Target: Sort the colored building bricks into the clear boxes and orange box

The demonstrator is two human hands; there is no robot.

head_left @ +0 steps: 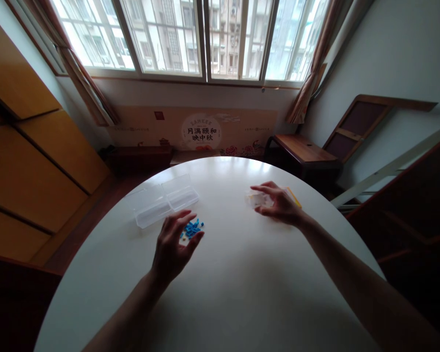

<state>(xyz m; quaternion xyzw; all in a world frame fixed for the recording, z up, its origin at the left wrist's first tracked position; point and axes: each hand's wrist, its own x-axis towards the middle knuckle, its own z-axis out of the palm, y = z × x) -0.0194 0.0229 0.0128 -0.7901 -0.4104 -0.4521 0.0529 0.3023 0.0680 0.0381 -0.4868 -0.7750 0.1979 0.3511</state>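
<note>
My left hand (pixel 173 243) curves around the left side of a small pile of blue pieces (pixel 192 229) on the table. Its thumb and fingers are apart with nothing between them; the pieces look like tiny building bricks, and a few pale ones lie among them. Over on the right, my right hand (pixel 278 204) is spread above a clear plastic packet (pixel 257 199), thumb and forefinger apart. Whether it touches the packet I cannot tell. A flat item with a yellow edge (pixel 293 197) shows partly from behind that hand.
Two clear plastic boxes (pixel 154 214) with raised lids stand side by side beyond my left hand. The round white table (pixel 234 283) has a curved far edge. Past it are a wooden chair (pixel 304 148), a window and curtains; wooden cabinets (pixel 55 146) line the left.
</note>
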